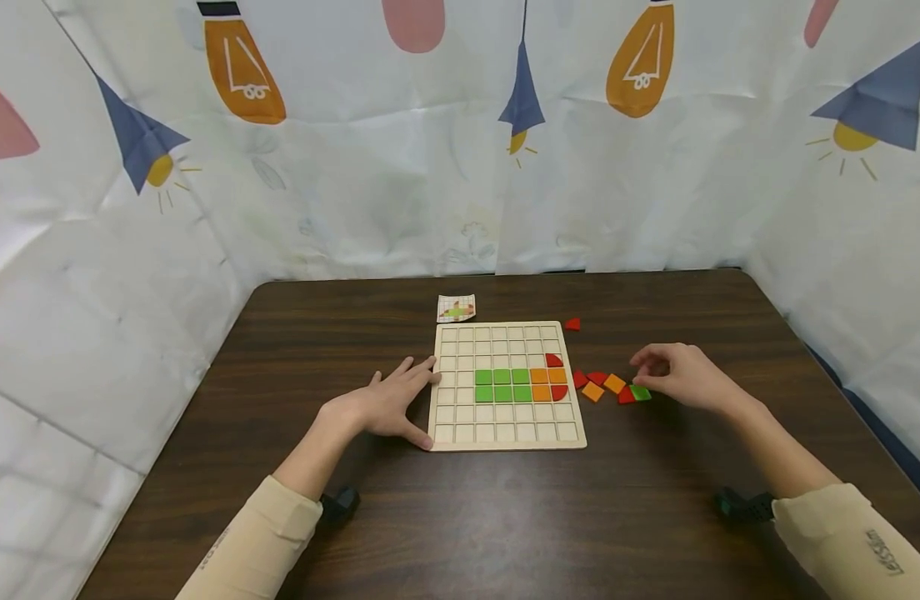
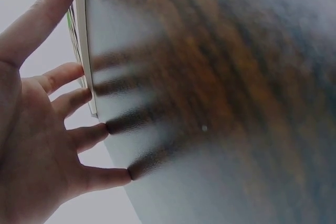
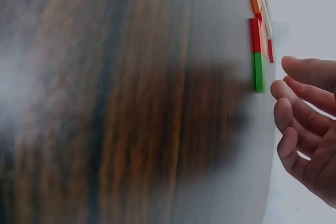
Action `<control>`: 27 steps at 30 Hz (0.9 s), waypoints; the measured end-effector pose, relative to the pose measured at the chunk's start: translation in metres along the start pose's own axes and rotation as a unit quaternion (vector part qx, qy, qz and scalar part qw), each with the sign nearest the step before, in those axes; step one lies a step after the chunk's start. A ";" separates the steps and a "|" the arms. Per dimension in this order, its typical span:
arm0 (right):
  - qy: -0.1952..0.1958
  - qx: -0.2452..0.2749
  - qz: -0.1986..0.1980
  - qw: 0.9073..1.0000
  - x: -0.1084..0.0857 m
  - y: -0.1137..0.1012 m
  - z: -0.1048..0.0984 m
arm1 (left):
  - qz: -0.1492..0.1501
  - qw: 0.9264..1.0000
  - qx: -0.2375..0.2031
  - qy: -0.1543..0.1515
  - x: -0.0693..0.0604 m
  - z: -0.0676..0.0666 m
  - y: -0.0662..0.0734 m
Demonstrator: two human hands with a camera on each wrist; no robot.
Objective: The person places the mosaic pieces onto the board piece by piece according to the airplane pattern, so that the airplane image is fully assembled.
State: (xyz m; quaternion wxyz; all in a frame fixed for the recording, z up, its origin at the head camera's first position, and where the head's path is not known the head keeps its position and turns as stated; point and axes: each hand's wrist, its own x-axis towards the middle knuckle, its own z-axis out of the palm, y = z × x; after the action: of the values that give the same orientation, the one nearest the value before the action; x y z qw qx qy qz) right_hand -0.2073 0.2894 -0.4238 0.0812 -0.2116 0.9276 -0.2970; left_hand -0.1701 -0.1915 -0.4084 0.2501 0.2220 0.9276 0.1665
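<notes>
A pale gridded board (image 1: 497, 434) lies on the dark table. On it several green square tiles (image 1: 502, 386) sit in two rows. Orange squares (image 1: 539, 376) adjoin them, with a red rounded piece (image 1: 553, 360) above and another (image 1: 558, 392) at the lower right. My left hand (image 1: 388, 402) rests beside the board, fingers spread, thumb and some fingertips touching its left edge. Over the right end of the loose pieces hovers my right hand (image 1: 685, 375), just by a green tile (image 1: 641, 392). In the right wrist view its fingers are loosely bent, apart from the green tile (image 3: 259, 72), holding nothing.
Loose red pieces (image 1: 597, 377) and orange squares (image 1: 614, 383) lie right of the board. One red piece (image 1: 573, 324) is off its upper right corner. A small pattern card (image 1: 456, 308) stands behind the board. Printed white cloth (image 1: 400, 192) hangs around the table.
</notes>
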 end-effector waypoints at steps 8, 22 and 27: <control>-0.017 -0.018 -0.006 1.000 -0.005 0.002 -0.006 | 0.002 1.000 -0.004 0.002 -0.001 0.000 -0.001; -0.071 -0.007 -0.021 0.997 -0.011 0.008 -0.008 | 0.007 1.000 -0.001 0.006 0.001 -0.001 -0.002; -0.066 -0.010 -0.014 0.998 -0.011 0.008 -0.006 | 0.007 1.000 -0.005 0.003 0.000 0.000 -0.001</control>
State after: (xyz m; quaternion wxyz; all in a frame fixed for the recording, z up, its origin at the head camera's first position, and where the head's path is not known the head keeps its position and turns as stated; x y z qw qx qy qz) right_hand -0.2024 0.3036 -0.4234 0.1355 -0.2446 0.9202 -0.2740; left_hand -0.1708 -0.1928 -0.4086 0.2471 0.2263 0.9260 0.1738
